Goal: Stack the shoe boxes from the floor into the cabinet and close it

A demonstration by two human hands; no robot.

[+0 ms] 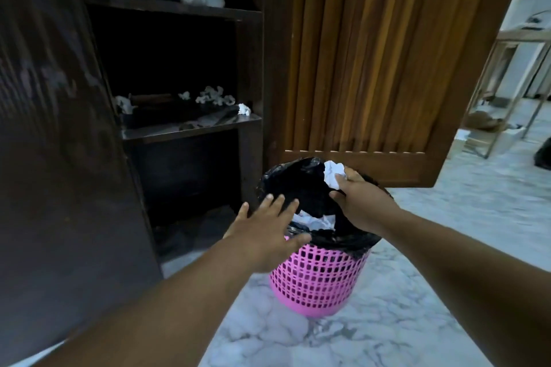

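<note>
White marble floor (387,322) fills the lower right of the frame, and on it at lower centre stands a pink mesh wastebasket (316,283) lined with a black bag (301,185). Over its rim, the right hand (360,202) pinches a crumpled white paper (334,174) between thumb and fingers. The left hand (268,235) hovers at the basket's left edge, fingers spread straight and holding nothing. A dark wooden cabinet (250,68) stands open at upper left, with paper scraps (214,95) on its middle shelf; its slatted door (372,53) is swung out at upper right. No shoe boxes are visible.
</note>
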